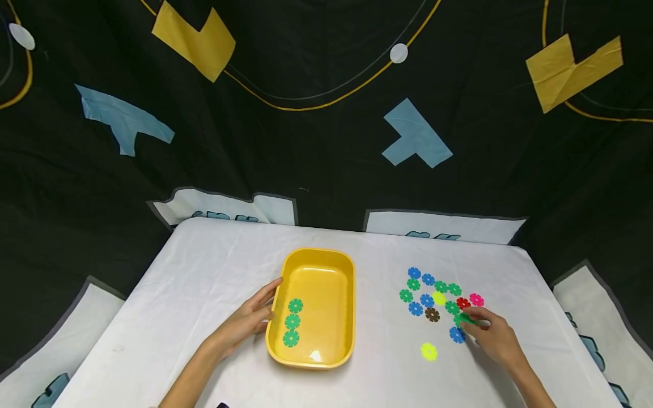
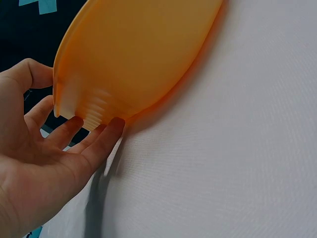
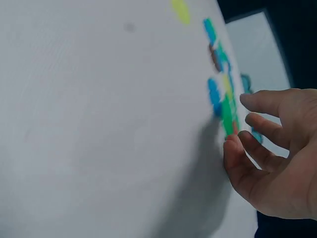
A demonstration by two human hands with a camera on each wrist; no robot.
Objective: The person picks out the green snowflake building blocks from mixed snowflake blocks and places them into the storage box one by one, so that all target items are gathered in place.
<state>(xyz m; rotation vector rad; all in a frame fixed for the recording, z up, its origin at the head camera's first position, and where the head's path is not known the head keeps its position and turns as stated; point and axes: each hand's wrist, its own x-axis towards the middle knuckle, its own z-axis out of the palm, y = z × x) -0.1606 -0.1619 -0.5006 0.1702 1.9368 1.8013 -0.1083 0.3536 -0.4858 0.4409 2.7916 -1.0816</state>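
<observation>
My left hand [image 1: 250,314] holds the left rim of a yellow plastic tray [image 1: 348,317]. In the left wrist view, fingers [image 2: 106,141] lie against the tray's outer wall [image 2: 133,64], while one fingertip is hidden behind the rim. Three green notched discs [image 1: 292,321] lie in a column inside the tray's left side. Over the near right edge of a cluster of discs, my right hand [image 1: 492,337] has a green notched disc [image 1: 468,320] between thumb and fingers; its edges are partly hidden. A blue disc [image 1: 457,335] lies just beside this hand.
Several blue, green, red, pink and brown [image 1: 432,314] discs lie loosely grouped on the white-covered table [image 1: 377,374]. One yellow disc [image 1: 429,351] sits apart, nearer the front. A black curtain [image 1: 326,158] hangs behind the table.
</observation>
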